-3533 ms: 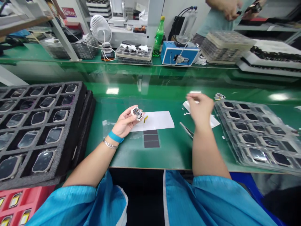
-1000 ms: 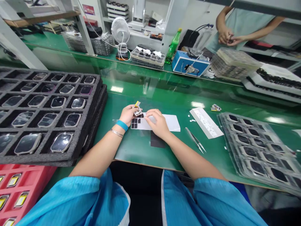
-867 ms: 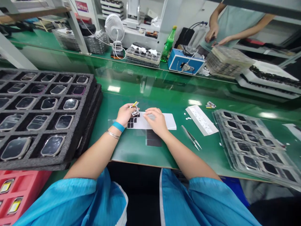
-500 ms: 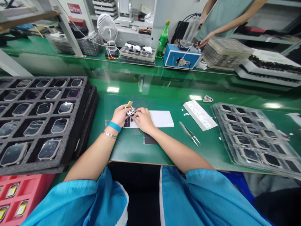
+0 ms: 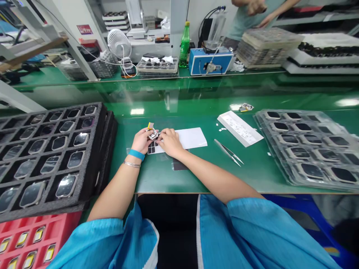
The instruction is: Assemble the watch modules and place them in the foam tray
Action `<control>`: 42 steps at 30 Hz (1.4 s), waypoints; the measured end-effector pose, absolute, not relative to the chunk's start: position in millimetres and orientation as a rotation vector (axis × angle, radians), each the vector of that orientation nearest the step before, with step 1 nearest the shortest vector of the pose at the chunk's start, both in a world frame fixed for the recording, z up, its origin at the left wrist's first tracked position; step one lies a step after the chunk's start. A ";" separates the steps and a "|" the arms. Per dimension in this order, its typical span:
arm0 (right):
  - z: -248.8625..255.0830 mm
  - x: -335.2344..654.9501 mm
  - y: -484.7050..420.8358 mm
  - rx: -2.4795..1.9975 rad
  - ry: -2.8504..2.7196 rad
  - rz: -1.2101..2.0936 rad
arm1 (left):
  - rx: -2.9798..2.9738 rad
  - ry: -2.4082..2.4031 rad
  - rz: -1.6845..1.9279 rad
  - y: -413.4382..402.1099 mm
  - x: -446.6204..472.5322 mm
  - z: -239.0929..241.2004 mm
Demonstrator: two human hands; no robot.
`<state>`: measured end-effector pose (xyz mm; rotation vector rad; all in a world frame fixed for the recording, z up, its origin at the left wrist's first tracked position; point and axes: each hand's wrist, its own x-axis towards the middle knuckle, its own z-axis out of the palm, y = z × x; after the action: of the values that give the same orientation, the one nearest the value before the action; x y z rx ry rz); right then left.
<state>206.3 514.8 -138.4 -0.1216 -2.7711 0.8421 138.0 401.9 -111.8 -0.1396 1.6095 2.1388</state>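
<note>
Gripping a watch module [image 5: 153, 133] in curled left fingers [image 5: 144, 134], right fingers [image 5: 161, 138] bunched against it

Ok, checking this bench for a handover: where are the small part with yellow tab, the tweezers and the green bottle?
Small part with yellow tab [image 5: 153, 134], head view, on its body.
Tweezers [image 5: 227, 152], head view, on the shanks.
Green bottle [image 5: 184, 46], head view, on its middle.
</note>
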 end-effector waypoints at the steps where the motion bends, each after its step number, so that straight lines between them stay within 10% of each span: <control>1: -138.7 206.0 515.2 -0.092 -2.756 0.866 | -0.134 1.613 2.139 401.8 138.0 -111.8; 19: -119.4 224.8 552.1 0.044 -2.114 1.842 | 0.097 1.690 1.935 407.6 160.0 -102.1; 42: -123.6 230.3 546.1 0.139 -2.240 1.573 | 0.101 1.574 1.863 408.3 164.4 -101.9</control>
<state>230.3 546.1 -123.6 0.1391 -2.2400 1.5729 164.4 408.3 -101.9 0.1013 1.5744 1.8630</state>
